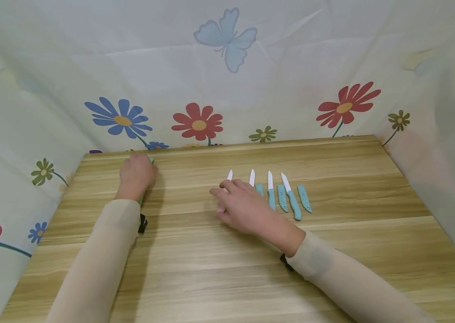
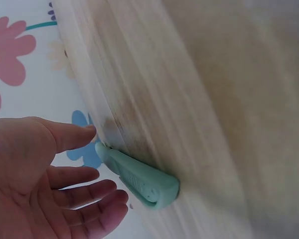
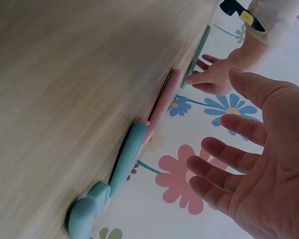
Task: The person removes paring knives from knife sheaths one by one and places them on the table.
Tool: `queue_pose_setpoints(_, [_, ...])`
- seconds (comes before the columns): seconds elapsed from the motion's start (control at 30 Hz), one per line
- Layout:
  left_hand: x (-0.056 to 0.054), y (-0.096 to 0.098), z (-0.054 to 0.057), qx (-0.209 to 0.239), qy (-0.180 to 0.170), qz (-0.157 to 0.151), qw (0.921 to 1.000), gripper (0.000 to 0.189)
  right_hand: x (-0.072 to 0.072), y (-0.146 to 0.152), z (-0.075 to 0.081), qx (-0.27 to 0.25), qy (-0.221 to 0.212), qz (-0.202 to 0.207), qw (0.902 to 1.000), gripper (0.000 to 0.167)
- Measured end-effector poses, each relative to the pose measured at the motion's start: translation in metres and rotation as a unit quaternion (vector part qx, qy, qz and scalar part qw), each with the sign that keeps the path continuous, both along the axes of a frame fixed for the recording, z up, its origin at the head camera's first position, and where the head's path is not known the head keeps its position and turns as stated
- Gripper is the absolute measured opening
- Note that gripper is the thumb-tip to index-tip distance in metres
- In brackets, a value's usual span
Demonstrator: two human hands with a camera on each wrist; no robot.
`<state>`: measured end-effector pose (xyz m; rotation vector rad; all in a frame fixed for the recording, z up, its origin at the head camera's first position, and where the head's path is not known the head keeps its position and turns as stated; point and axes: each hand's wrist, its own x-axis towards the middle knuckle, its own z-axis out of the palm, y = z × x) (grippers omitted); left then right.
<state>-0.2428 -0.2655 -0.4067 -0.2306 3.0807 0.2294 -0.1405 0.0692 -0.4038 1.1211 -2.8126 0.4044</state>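
My left hand is over the far left of the table, beside a long pale green object with an embossed side like a knife sheath. In the left wrist view the fingers are loosely spread, with thumb and fingertips close to its end. My right hand hovers above a knife with a white blade and a pink handle. Its fingers are relaxed and hold nothing. Just right of it lie several white-bladed knives with light blue handles, partly covered by the hand, and matching blue sheaths.
The wood-grain table meets a white curtain printed with flowers and a butterfly along its back and sides. Black straps show at both sleeve cuffs.
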Motion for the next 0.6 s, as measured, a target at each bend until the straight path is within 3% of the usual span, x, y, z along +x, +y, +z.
queue_pose_setpoints(0.17, [-0.009, -0.004, -0.002, 0.010, -0.009, -0.005, 0.9999, 0.038, 0.002, -0.005, 0.005, 0.006, -0.004, 0.007, 1.0000, 0.056])
queue_pose_setpoints(0.6, [-0.019, -0.004, -0.001, 0.043, -0.030, 0.011, 0.9986, 0.032, -0.008, -0.023, 0.013, 0.027, -0.004, 0.011, 0.9996, 0.060])
